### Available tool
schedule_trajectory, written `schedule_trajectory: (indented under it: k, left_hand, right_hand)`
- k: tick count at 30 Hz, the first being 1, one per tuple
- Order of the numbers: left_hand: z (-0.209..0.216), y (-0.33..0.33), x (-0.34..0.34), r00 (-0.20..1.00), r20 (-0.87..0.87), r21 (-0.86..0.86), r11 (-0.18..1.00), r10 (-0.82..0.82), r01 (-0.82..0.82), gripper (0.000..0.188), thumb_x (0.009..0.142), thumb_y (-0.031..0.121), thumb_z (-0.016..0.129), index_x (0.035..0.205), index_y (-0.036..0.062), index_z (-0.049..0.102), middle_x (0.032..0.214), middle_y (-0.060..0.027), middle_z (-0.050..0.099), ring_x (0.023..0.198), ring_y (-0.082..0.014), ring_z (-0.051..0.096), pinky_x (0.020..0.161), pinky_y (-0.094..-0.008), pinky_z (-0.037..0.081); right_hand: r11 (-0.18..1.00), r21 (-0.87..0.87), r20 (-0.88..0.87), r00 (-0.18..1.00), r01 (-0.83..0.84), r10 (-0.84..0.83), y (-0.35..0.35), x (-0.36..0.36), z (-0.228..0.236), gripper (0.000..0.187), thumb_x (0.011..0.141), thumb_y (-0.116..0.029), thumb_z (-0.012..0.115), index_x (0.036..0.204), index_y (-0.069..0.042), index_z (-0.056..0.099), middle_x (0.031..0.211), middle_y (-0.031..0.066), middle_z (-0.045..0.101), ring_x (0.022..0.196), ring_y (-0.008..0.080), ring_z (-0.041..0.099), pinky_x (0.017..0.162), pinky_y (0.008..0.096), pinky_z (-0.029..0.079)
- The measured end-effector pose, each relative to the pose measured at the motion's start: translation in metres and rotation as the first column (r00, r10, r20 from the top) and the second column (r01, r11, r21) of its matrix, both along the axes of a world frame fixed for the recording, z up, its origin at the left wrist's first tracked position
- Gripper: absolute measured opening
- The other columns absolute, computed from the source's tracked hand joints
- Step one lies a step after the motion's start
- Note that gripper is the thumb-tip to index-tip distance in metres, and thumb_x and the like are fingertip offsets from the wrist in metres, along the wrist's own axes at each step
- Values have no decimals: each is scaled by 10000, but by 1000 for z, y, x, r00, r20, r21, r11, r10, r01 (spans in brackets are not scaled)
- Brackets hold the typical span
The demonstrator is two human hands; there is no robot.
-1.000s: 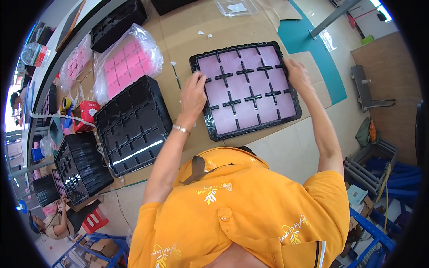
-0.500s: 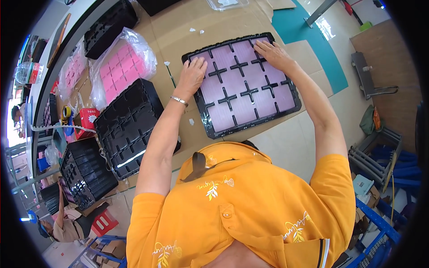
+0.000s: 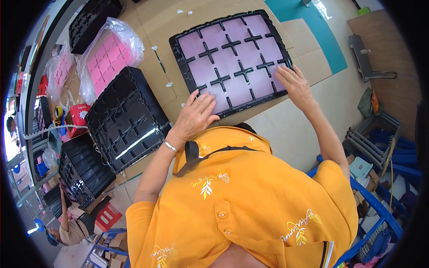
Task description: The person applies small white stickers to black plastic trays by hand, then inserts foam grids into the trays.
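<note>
In front of me a black plastic tray [image 3: 179, 67] lies on cardboard. A pale pink sheet [image 3: 233, 63] is set in it, and black cross-shaped ribs stick up through the sheet. My left hand [image 3: 196, 114] rests at the tray's near left corner, its fingers spread over the sheet and rim. At the near right side, my right hand [image 3: 296, 87] lies with its fingers stretched out on the sheet beside the right rim. Neither hand holds anything.
Left of the tray stands a stack of black trays [image 3: 127, 118], with another black stack [image 3: 82, 172] behind it. Bright pink sheets [image 3: 109, 58] lie in clear plastic. Small white scraps dot the cardboard [image 3: 154, 22]. Further left, another person [image 3: 73, 230] is at work.
Both hands have slid toward me, from the tray's far part to its near left and near right corners. The view has shifted, so the tray appears higher.
</note>
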State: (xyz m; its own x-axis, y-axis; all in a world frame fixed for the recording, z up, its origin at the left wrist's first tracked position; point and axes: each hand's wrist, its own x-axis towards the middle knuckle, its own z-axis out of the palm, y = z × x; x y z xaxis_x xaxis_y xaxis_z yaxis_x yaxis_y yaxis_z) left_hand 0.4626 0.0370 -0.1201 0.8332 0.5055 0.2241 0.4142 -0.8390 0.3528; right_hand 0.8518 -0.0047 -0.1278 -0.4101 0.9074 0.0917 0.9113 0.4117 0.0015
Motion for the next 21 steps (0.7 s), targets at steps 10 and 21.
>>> schedule_trajectory:
  k: [10,21]
  left_hand:
    - [-29,-4,0,999,-5,120,992,-32,32,479,812,415,659,981,-31,613,1068,-152,567,1107,-294,533,1069,-516,346]
    - [34,-14,-92,920,328,191,938,215,-288,303,842,356,652,889,57,632,1005,-85,585,1046,-262,539,1018,-461,387]
  right_hand:
    - [996,-76,193,981,51,-36,-31,-6,-10,433,874,-21,462,1301,14,524,1386,180,505,1324,298,453,1132,555,270]
    - [983,-38,265,950,181,-165,4,-69,26,403,875,10,465,1257,-50,578,1271,138,593,1212,296,534,1085,504,352]
